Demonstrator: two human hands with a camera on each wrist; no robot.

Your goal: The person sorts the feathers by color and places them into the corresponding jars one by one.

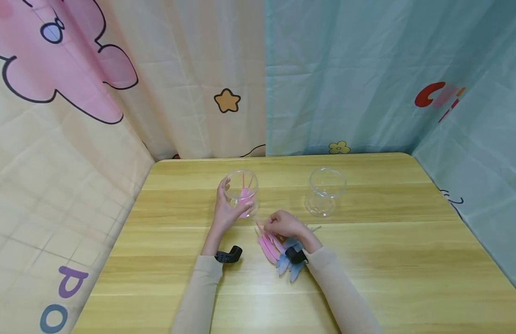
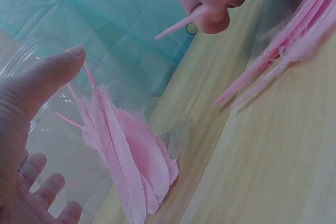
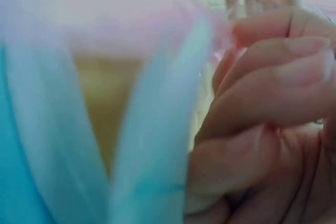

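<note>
My left hand (image 1: pixel 225 212) holds a clear glass cup (image 1: pixel 253 184) at the left back of the table, thumb on the near side and fingers round the left. Inside that cup several pink feathers (image 2: pixel 134 161) stand with their quills up. To the right of it, my right hand (image 1: pixel 285 225) pinches a pink feather (image 2: pixel 181 27) between thumb and fingertips, its quill pointing toward the cup. Beneath and beside the right hand lie more pink feathers (image 1: pixel 267 248) and several blue feathers (image 1: pixel 292 268), partly hidden by the wrist.
A second clear cup (image 1: pixel 326 192) stands at the back right with nothing visible inside. The wooden table (image 1: pixel 408 269) meets patterned curtains (image 1: pixel 191 93) behind and at both sides. Dark wrist cameras (image 1: pixel 229 254) are strapped to both wrists.
</note>
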